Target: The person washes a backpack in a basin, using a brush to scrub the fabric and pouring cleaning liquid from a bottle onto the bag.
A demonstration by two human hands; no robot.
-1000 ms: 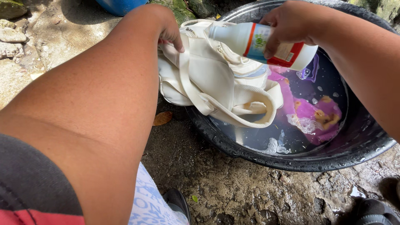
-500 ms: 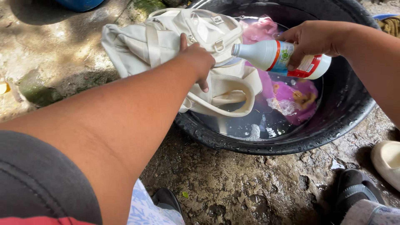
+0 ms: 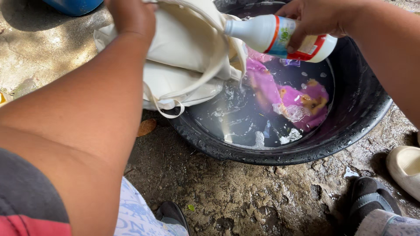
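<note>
My left hand (image 3: pixel 131 17) grips a cream cloth backpack (image 3: pixel 183 57) and holds it up over the left rim of a black wash basin (image 3: pixel 280 153). Its straps hang down over the rim. My right hand (image 3: pixel 313 17) holds a white plastic bottle (image 3: pixel 280 37) with a red and blue label, tipped on its side with the neck pointing at the backpack. In the basin's water lies a pink garment (image 3: pixel 288 96) with some suds.
The basin stands on wet, rough stone ground (image 3: pixel 245 196). A cream shoe (image 3: pixel 404 168) and a dark sandal (image 3: pixel 367 196) are at the right, another dark shoe (image 3: pixel 173 214) at the bottom. A blue container (image 3: pixel 72 5) is at the top left. A brown leaf (image 3: pixel 146 126) lies by the basin.
My left hand has lifted the backpack higher and gathered it up, out of the water. The bottle has moved up and left, closer to the backpack.
</note>
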